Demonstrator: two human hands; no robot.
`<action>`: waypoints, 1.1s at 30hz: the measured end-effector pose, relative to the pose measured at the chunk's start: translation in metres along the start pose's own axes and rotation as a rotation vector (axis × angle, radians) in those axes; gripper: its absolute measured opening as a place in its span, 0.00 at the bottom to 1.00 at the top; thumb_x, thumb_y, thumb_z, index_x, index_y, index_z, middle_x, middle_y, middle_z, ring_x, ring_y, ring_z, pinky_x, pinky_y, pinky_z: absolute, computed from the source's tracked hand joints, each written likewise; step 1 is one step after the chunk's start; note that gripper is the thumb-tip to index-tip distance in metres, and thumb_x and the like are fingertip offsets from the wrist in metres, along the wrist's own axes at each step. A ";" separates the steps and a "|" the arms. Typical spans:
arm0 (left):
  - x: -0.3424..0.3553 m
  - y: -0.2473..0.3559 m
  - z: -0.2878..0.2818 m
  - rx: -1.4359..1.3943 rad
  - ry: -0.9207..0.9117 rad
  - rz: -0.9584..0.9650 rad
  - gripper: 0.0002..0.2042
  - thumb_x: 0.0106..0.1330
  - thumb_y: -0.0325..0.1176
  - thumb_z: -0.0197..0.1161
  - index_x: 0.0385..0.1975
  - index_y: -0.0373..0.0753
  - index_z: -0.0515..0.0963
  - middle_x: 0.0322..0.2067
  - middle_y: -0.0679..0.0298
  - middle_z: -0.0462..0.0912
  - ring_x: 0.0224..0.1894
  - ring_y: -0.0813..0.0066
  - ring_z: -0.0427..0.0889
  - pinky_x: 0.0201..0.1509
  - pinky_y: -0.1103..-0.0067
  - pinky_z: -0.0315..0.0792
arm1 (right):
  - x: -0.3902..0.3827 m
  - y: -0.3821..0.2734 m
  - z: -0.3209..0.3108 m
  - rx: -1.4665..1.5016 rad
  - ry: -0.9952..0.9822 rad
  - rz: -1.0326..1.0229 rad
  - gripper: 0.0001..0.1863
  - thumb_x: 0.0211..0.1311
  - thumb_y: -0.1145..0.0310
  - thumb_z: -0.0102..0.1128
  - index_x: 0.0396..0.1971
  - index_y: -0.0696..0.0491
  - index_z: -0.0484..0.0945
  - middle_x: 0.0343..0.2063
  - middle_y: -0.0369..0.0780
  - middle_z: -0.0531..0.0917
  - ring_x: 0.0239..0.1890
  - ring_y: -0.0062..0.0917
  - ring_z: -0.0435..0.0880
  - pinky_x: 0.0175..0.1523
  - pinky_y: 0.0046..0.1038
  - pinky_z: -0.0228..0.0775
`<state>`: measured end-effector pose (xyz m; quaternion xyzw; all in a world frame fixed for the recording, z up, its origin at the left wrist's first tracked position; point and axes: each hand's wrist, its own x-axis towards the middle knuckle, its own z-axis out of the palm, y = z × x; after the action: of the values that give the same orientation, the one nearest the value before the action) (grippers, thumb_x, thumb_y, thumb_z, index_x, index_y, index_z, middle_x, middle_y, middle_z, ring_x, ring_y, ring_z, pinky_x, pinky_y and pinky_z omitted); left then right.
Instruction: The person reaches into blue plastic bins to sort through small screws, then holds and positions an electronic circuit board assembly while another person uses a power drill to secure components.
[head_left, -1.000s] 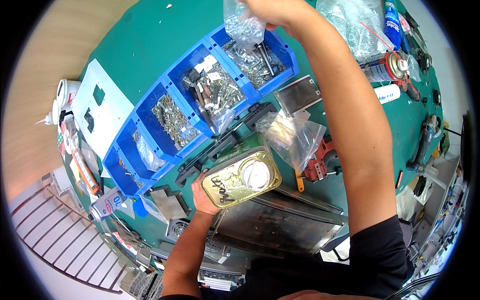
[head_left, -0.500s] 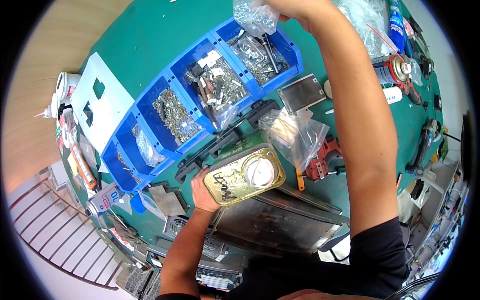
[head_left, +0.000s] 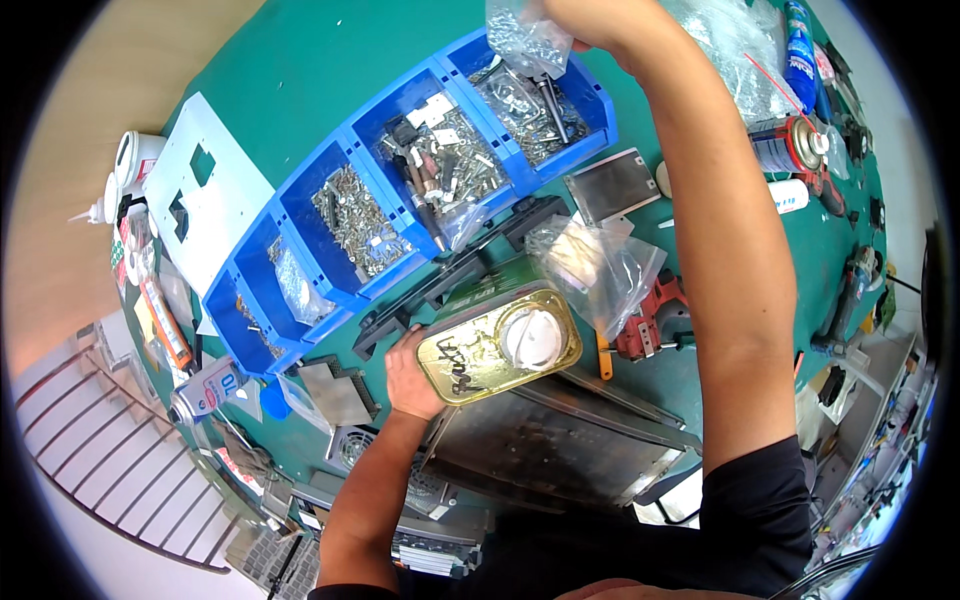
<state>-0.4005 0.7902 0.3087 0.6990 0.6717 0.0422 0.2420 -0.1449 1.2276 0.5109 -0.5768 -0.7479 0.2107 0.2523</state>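
Observation:
My left hand (head_left: pixel 410 378) is wrapped round the side of a rectangular metal tin (head_left: pixel 470 360) with a gold top and a round white cap. Stretched out to the far edge of the view, my right hand (head_left: pixel 575 28) is partly cut off, its fingers gathered at the top of a clear plastic bag (head_left: pixel 530 42) of small metal parts. This bag hangs over the far compartment of a blue divided bin (head_left: pixel 345 130), which holds loose screws, a black pen-like tool and more bags. Another clear bag (head_left: pixel 610 275) lies just right of the tin.
A metal panel (head_left: pixel 560 440) lies between the tin and my body. Right of it are a red tool (head_left: pixel 660 318) and an orange-handled tool (head_left: pixel 604 358). A spray can (head_left: pixel 780 145) stands beyond my right forearm. A white cut-out sheet (head_left: pixel 210 200) lies at left, near another can (head_left: pixel 205 390).
The whole view has shifted slightly, so the bin and tin appear a little farther right. Both hands keep their holds on the tin and the bag.

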 end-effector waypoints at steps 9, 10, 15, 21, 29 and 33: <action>0.026 0.050 -0.064 0.013 0.299 0.133 0.16 0.53 0.31 0.62 0.43 0.42 0.75 0.52 0.61 0.75 0.59 0.59 0.73 0.59 0.66 0.65 | -0.019 -0.013 0.002 0.021 -0.097 0.151 0.18 0.61 0.65 0.55 0.33 0.69 0.82 0.33 0.62 0.83 0.39 0.49 0.86 0.46 0.42 0.74; 0.025 0.049 -0.063 -0.016 0.300 0.136 0.16 0.52 0.30 0.62 0.44 0.43 0.75 0.51 0.61 0.75 0.58 0.60 0.74 0.59 0.66 0.66 | -0.024 -0.018 0.002 0.049 -0.126 0.172 0.18 0.61 0.64 0.55 0.33 0.68 0.82 0.34 0.60 0.84 0.38 0.48 0.86 0.46 0.42 0.74; 0.024 0.044 -0.059 -0.005 0.310 0.146 0.17 0.53 0.31 0.62 0.45 0.45 0.75 0.51 0.64 0.75 0.59 0.63 0.72 0.60 0.67 0.65 | -0.025 -0.009 0.014 0.071 -0.266 0.207 0.15 0.69 0.60 0.53 0.37 0.58 0.80 0.31 0.40 0.86 0.27 0.20 0.80 0.26 0.25 0.70; 0.022 0.045 -0.060 -0.045 0.348 0.155 0.16 0.52 0.27 0.61 0.43 0.42 0.75 0.50 0.61 0.76 0.56 0.59 0.75 0.58 0.66 0.67 | -0.035 -0.002 0.028 0.090 -0.315 0.246 0.16 0.69 0.59 0.51 0.39 0.58 0.79 0.28 0.38 0.84 0.22 0.19 0.76 0.23 0.23 0.66; 0.022 0.043 -0.061 -0.078 0.333 0.151 0.17 0.51 0.29 0.62 0.43 0.44 0.76 0.50 0.62 0.76 0.57 0.61 0.75 0.58 0.65 0.68 | -0.048 0.011 0.042 0.041 -0.370 0.226 0.21 0.68 0.56 0.54 0.47 0.59 0.79 0.34 0.39 0.84 0.33 0.21 0.80 0.33 0.24 0.72; 0.020 0.043 -0.060 -0.085 0.340 0.156 0.17 0.51 0.29 0.62 0.43 0.43 0.76 0.51 0.62 0.76 0.57 0.60 0.75 0.58 0.66 0.69 | -0.064 0.000 0.046 0.083 -0.342 0.174 0.27 0.67 0.53 0.58 0.53 0.62 0.78 0.39 0.42 0.85 0.39 0.24 0.82 0.39 0.26 0.74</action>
<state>-0.3822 0.8273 0.3733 0.7209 0.6443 0.2067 0.1502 -0.1599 1.1649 0.4661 -0.5841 -0.7179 0.3571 0.1260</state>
